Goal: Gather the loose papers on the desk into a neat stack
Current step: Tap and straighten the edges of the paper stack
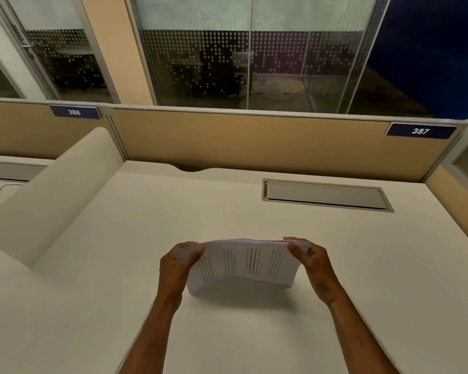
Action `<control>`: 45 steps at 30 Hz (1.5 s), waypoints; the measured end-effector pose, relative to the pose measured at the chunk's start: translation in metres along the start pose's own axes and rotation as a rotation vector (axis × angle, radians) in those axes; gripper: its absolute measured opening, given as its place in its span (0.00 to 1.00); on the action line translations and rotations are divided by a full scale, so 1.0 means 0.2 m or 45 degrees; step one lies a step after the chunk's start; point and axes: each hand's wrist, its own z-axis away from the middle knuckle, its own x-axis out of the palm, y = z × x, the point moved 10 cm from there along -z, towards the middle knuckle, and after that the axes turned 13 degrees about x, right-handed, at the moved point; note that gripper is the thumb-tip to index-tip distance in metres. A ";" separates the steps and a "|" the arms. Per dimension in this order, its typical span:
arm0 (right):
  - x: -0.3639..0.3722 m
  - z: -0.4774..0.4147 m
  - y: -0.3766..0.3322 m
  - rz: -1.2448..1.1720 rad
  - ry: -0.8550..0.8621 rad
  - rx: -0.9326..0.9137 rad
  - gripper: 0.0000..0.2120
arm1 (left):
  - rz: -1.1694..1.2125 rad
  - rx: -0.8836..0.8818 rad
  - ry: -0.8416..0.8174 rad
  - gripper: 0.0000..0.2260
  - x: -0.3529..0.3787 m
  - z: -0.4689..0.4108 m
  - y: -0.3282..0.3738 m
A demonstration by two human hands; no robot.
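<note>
Papers (245,263) stood on edge, pinched by left hand (180,263) and right hand (310,259); best tapped squarely on desk (335,265), grip light.

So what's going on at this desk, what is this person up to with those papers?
A person is holding a bundle of white printed sheets upright on its lower edge on the cream desk top, one side gripped by the left hand and the other by the right hand. The sheets bow a little in the middle and look gathered together. No other loose sheets show on the desk. Behind sit a grey cable hatch and a tan partition with the number plate 387.
</note>
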 end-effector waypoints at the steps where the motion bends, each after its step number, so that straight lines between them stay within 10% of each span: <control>1: 0.01 -0.01 0.00 -0.002 0.023 -0.007 0.10 | 0.014 -0.013 0.052 0.17 -0.01 -0.01 0.00; 22: 0.07 -0.11 0.00 -0.029 0.021 -0.012 0.23 | -0.077 -0.095 0.230 0.15 -0.01 -0.05 0.02; 27: 0.05 -0.10 -0.03 0.101 0.053 -0.034 0.19 | 0.006 -0.055 0.013 0.19 0.03 -0.04 0.02; 32: 0.05 -0.10 -0.06 0.163 0.050 -0.044 0.17 | -0.091 -0.030 0.008 0.02 0.03 -0.02 0.00; 40: 0.13 -0.06 -0.27 0.948 -0.206 -0.125 0.11 | -0.674 0.327 -0.354 0.06 0.21 -0.23 0.56; 45: 0.37 0.02 -0.46 0.878 -0.173 -0.369 0.10 | -1.026 0.512 -0.724 0.05 0.58 -0.23 0.92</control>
